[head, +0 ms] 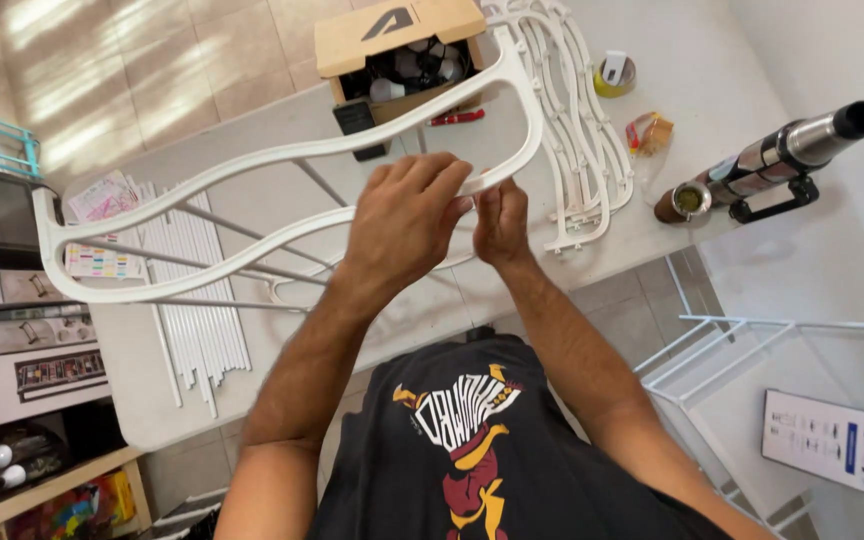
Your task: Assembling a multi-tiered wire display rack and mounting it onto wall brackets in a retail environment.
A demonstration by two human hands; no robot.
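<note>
Both hands, left [402,220] and right [500,222], fingers clamped on curved white frame [282,160] held above table [282,200]; long unsupported far end may sag, twisting out of grip.

Beige floor tiles [202,60] catch bands of sunlight at upper left; a white table [712,70] fills the middle; at the left edge a wooden shelf [42,490] and stacked boxes [32,375] — perhaps storage; a white wire rack [742,350] stands right.
</note>
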